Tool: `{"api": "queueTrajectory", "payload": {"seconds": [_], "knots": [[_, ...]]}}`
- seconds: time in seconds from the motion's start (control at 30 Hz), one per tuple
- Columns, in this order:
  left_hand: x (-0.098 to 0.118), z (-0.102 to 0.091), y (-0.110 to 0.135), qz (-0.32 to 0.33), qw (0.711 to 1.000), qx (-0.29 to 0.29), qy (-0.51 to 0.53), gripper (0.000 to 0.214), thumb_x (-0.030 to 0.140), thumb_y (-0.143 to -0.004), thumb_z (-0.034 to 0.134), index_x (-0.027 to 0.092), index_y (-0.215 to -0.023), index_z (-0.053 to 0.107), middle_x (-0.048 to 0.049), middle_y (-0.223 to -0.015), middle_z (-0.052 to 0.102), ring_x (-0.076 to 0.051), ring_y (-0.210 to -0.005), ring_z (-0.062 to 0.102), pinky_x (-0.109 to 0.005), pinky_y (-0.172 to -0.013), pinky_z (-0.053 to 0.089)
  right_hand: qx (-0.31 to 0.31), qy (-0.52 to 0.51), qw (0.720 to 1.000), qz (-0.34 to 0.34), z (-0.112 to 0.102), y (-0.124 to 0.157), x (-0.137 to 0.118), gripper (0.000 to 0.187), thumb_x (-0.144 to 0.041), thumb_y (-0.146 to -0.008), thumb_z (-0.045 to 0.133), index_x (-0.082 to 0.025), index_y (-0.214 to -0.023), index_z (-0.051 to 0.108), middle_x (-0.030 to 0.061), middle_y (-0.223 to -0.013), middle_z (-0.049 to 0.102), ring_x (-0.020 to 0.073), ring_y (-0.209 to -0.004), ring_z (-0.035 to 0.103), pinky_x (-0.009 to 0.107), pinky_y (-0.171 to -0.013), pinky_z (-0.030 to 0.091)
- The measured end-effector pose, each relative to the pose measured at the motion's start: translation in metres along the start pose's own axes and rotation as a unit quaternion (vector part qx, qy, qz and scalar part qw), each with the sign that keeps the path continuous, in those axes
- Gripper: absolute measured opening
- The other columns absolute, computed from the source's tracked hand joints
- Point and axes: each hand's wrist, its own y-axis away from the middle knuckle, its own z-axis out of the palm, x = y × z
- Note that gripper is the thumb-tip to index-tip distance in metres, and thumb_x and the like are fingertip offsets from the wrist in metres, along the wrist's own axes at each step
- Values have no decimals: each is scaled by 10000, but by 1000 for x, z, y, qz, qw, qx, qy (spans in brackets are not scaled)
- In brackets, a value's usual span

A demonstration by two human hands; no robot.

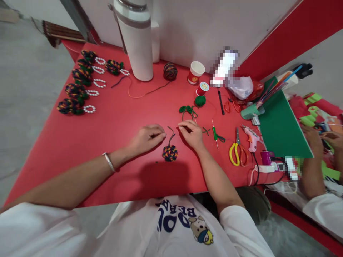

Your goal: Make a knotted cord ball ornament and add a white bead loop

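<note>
A small round crocheted piece (170, 153) in dark, orange and red yarn lies on the red table, its dark yarn tails (170, 137) pointing away from me. Just left of the tails is my left hand (150, 137), thumb and fingertips brought together in a pinch. My right hand (191, 135) rests to the right of them, also pinched at the tips. Both hands are apart from the crocheted piece. Whatever may be between the fingertips is too small to make out. Beyond my right hand lie green crocheted leaves (188, 109) with loose strands.
Dark flowers (75, 91) with pearl loops (89, 109) line the left side. Behind stand a white flask (138, 46), yarn ball (170, 71) and paper cup (195, 72). At right are a crochet hook (214, 134), scissors (235, 151) and glue gun (252, 138). Another person's hands (313, 141) are far right.
</note>
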Motion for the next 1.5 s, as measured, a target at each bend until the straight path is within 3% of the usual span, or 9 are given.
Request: {"api": "queueTrajectory", "payload": {"seconds": [0.13, 0.27, 0.37, 0.5, 0.7, 0.83, 1.0, 1.13, 1.5], "knots": [[-15, -2, -23, 38, 986, -11, -161, 280, 326, -966, 606, 220, -1178, 756, -122, -1293, 686, -223, -1026, 700, -336, -841, 568, -3, 3, 1000, -7, -3, 1, -2, 157, -185, -936, 613, -219, -934, 767, 51, -929, 739, 168, -863, 695, 310, -788, 561], [-21, -4, -43, 62, 974, -76, -204, 196, 298, -985, 582, 221, -1028, 757, -95, -1457, 609, -221, -1045, 705, -320, -808, 541, -26, -10, 1000, 14, -2, 0, -4, 148, -194, -920, 636, -205, -968, 775, 55, -937, 750, 158, -808, 684, 303, -760, 563], [-26, -1, -48, 75, 979, -67, -176, 195, 271, -996, 545, 194, -966, 721, -111, -1341, 670, -194, -951, 703, -294, -758, 514, -66, -80, 987, 120, 4, -6, -7, 183, -245, -891, 710, -204, -1061, 764, 63, -1005, 781, 150, -815, 712, 295, -773, 587], [-34, 3, -44, 81, 987, -41, -135, 166, 253, -977, 537, 174, -946, 680, -79, -922, 712, -163, -750, 645, -268, -686, 471, -154, -233, 924, 263, 14, -16, -13, 465, -262, -780, 839, -192, -1222, 713, 57, -950, 797, 149, -705, 736, 238, -572, 573], [-30, -1, -48, -20, 999, 23, 11, 157, 278, -968, 564, 173, -943, 678, -64, -886, 712, -163, -788, 646, -284, -761, 502, -128, -226, 897, 357, 18, -20, -21, 218, -254, -767, 859, -153, -935, 764, 24, -709, 745, 99, -574, 688, 157, -461, 511], [-26, -4, -54, -56, 997, 51, 23, 369, 422, -1036, 447, 163, -927, 686, -85, -916, 694, -187, -849, 651, -306, -787, 497, -111, -224, 904, 346, 19, -16, -22, 208, -308, -768, 856, -157, -877, 763, 26, -698, 741, 105, -572, 686, 159, -446, 503], [-20, 3, -51, 19, 992, -48, -112, 536, 557, -1027, 420, 171, -764, 683, -81, -829, 668, -175, -723, 581, -289, -644, 390, -96, -241, 924, 282, 19, -10, -19, 309, -443, -765, 839, -176, -886, 741, -6, -631, 692, 119, -567, 683, 176, -454, 511], [-21, 6, -49, -2, 990, -68, -124, 499, 522, -1015, 471, 181, -695, 644, -41, -667, 597, -155, -633, 525, -278, -589, 325, -106, -241, 930, 259, 18, -9, -17, 333, -414, -737, 861, -205, -942, 704, -16, -712, 718, 126, -606, 708, 174, -460, 514], [-26, -3, -52, 23, 997, -38, 69, 207, 291, -919, 646, 168, -788, 748, -59, -808, 671, -154, -756, 630, -290, -737, 506, -126, -235, 916, 299, 16, -10, -15, 233, -307, -786, 823, -193, -952, 705, -6, -736, 737, 100, -606, 696, 174, -514, 559]]}}
